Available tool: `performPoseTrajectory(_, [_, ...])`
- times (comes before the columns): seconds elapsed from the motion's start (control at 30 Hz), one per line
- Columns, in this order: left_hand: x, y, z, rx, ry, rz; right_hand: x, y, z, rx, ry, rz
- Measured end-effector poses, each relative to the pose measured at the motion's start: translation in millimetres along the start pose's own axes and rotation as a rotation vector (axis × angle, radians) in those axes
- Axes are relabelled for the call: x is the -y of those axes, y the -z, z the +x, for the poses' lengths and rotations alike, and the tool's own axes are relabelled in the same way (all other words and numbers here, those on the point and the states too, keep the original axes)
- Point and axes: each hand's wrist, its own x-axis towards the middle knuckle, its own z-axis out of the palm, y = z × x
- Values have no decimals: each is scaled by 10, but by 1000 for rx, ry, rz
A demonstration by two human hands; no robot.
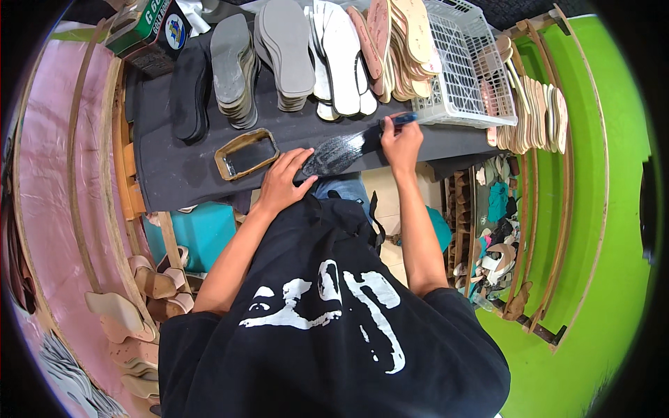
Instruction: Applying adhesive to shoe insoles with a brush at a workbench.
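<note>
A black insole (333, 157) lies near the front edge of the dark-covered table, its upper face streaked with a wet, shiny coat. My left hand (284, 180) presses on its left end, thumb and fingers spread along the rim. At the other end, my right hand (402, 145) is closed around a dark blue, flat tool (403, 120) that looks like a brush; its working end is mostly hidden. To the left of my left hand sits an open tan tub (221, 161) with dark, glossy liquid inside.
Along the back stand stacks of black insoles (189, 97), grey insoles (286, 52), white insoles (341, 66) and beige insoles (411, 42). A white plastic crate (463, 115) stands right of them. A green-and-dark tin (150, 38) occupies the back left corner. Wooden racks (543, 209) flank the table.
</note>
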Motion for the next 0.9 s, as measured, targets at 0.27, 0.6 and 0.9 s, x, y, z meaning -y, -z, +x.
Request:
performPoseTrajectory(0.27, [-4,2,-1,-7,21,-18,744,-395,-475,258,227,194])
performPoseTrajectory(0.6, [-9,-17,-16,-9,77,-91,-124,161,140,3,-45,-52])
performPoseTrajectory(0.9, [-16,-6,-12,-23,71,-104,830,-96,-626,331,345,198])
